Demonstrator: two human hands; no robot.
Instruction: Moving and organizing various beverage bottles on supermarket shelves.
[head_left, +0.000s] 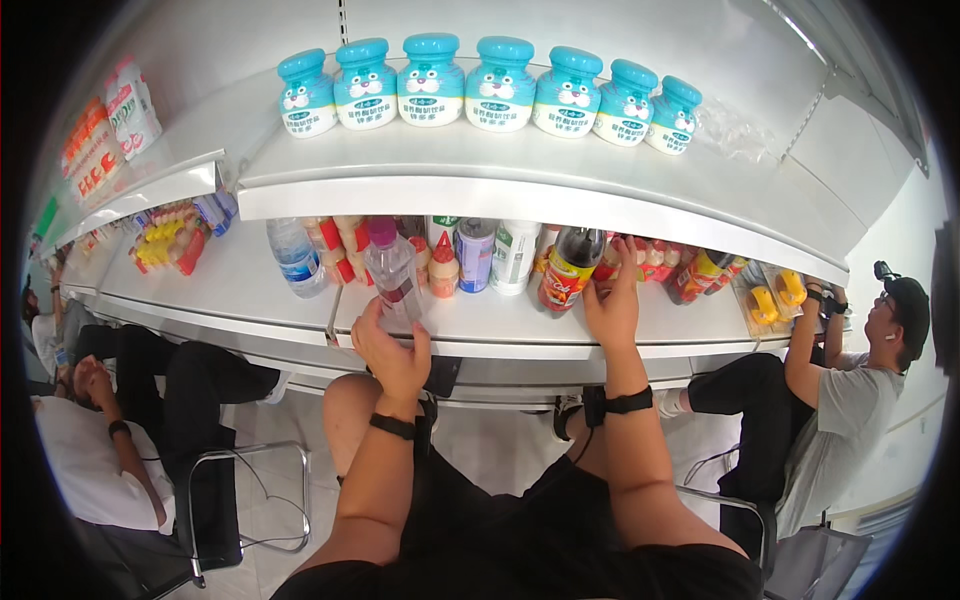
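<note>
My left hand (394, 354) is curled around the lower part of a clear plastic bottle (391, 270) with a purple cap, at the shelf's front edge. My right hand (613, 300) is beside a dark cola bottle (568, 271) with a red and yellow label. Its thumb is at the bottle's right side and its fingers reach up, apart from the thumb. Between the two bottles are a small red-capped drink bottle (444, 271), a lilac can (475, 255) and a white bottle (514, 257). The upper shelf hides some tops.
Several blue-capped yogurt drink bottles (500, 86) line the upper shelf (480, 169). A water bottle (295, 255) stands at left; more cola bottles (699, 276) and packaged yellow items (763, 304) are at right. People sit on both sides, one (847, 405) reaching into the shelf.
</note>
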